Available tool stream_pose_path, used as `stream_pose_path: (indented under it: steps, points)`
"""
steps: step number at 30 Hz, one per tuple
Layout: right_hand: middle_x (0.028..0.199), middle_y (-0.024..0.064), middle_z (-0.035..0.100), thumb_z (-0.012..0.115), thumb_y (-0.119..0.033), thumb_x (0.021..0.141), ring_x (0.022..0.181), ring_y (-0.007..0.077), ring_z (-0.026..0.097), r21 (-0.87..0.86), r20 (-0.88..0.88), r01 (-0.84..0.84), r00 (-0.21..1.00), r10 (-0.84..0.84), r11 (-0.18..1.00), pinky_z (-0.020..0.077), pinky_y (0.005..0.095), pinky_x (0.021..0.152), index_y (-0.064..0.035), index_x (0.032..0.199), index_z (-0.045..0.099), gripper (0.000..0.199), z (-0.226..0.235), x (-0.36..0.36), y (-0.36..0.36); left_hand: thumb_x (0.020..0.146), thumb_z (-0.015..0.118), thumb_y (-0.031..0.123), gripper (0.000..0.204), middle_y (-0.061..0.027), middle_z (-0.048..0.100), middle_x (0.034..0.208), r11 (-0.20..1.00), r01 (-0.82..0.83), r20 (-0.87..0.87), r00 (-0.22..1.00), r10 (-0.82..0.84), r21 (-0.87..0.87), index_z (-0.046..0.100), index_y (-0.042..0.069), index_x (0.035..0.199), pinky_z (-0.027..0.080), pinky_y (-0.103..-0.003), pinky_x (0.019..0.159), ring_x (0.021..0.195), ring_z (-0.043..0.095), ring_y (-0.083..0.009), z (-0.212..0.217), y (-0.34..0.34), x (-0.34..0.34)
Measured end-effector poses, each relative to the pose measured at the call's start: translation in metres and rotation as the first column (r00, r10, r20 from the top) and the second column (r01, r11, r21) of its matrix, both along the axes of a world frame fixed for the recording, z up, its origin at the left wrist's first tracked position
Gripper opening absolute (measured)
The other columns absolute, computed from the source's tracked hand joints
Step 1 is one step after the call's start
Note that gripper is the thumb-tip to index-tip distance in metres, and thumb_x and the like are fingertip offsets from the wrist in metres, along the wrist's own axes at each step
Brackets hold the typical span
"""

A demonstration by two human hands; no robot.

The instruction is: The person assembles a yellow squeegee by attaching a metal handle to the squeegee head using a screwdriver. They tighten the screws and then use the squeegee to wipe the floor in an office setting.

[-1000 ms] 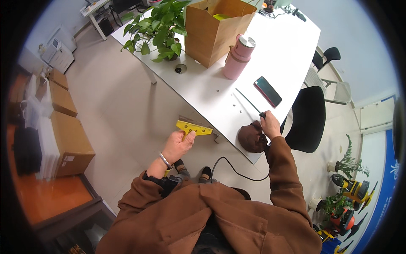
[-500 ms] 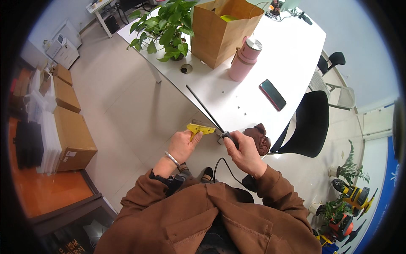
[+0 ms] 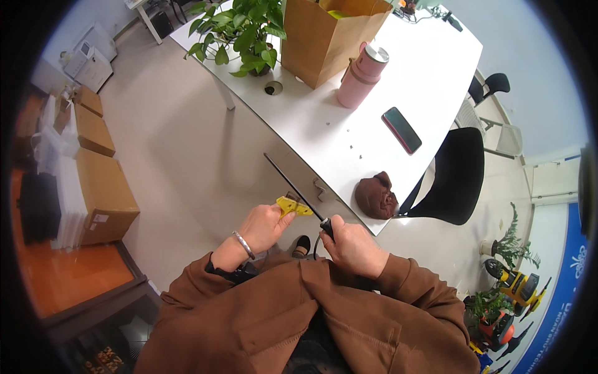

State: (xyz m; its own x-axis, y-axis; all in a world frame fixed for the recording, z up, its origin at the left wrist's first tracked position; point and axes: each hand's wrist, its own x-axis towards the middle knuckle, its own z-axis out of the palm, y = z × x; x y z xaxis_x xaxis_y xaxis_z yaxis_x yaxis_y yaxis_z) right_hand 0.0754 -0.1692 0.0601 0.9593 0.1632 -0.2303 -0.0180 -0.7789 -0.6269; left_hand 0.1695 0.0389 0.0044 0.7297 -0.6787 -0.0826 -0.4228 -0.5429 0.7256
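Note:
My left hand (image 3: 263, 225) pinches a flat yellow plastic piece (image 3: 288, 207) with small dark holes, and a dull grey-brown part shows along its far edge. My right hand (image 3: 356, 249) is wrapped round the black handle of a long screwdriver (image 3: 283, 176). Its thin dark shaft slants up and left, passing across the yellow piece; whether they touch I cannot tell. Both hands are held in front of my body, off the near edge of the white table (image 3: 430, 68). Several small screw-like bits (image 3: 351, 147) lie on the tabletop.
On the table are a brown crumpled pouch-like thing (image 3: 375, 198), a phone (image 3: 402, 129), a pink bottle (image 3: 361, 78), a brown paper bag (image 3: 324, 47) and a leafy plant (image 3: 246, 37). A black chair (image 3: 458, 177) stands at the right; cardboard boxes (image 3: 109, 193) are stacked left.
Both hands have come down closer to my body and away from the table edge. The screwdriver's tip has dropped down and left, off the tabletop. The yellow piece stays in my left hand.

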Motion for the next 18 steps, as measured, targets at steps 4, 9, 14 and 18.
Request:
stream_pose_path:
  steps: [4,9,14,18]
  points:
    - [0.063,0.0271,0.058,0.054,-0.018,0.091,0.061,0.0468,0.057,0.073,-0.093,0.001,0.996,0.006,0.997,0.0466,0.0514,0.057,0.0059,0.083,0.042,0.028,-0.001,-0.022,0.008,0.094,0.056,0.031,0.042,-0.0230,0.060,0.068,0.997,0.069,-0.060,0.996,-0.070,-0.017,0.061,-0.004,0.073,0.048,-0.046,0.059,0.064,0.059,-0.0412,-0.009,0.009,-0.021]
    - [0.063,0.0280,0.057,0.054,-0.016,0.090,0.061,0.0474,0.057,0.101,-0.120,0.020,0.993,-0.007,0.995,0.0461,0.0521,0.056,0.0067,0.082,0.042,0.027,-0.005,-0.037,0.009,0.090,0.061,0.028,0.036,-0.0236,0.062,0.070,0.993,0.118,-0.112,0.987,-0.118,-0.010,0.063,-0.005,0.075,0.049,-0.045,0.060,0.066,0.060,-0.0407,-0.010,0.008,-0.027]
    - [0.062,0.0284,0.056,0.054,-0.016,0.090,0.060,0.0483,0.056,0.135,-0.133,0.037,0.991,-0.019,0.990,0.0450,0.0534,0.055,0.0070,0.081,0.041,0.028,-0.013,-0.049,0.011,0.090,0.061,0.027,0.035,-0.0247,0.062,0.071,0.981,0.184,-0.191,0.967,-0.170,0.061,0.063,-0.005,0.075,0.049,-0.045,0.060,0.066,0.061,-0.0405,-0.004,0.005,-0.029]
    - [0.062,0.0290,0.056,0.054,-0.016,0.090,0.059,0.0487,0.056,0.141,-0.128,0.044,0.991,-0.026,0.989,0.0444,0.0537,0.054,0.0069,0.081,0.040,0.029,-0.018,-0.053,0.013,0.089,0.061,0.027,0.036,-0.0253,0.061,0.071,0.982,0.185,-0.197,0.965,-0.175,0.037,0.063,-0.005,0.073,0.049,-0.045,0.060,0.066,0.061,-0.0404,-0.006,0.004,-0.028]
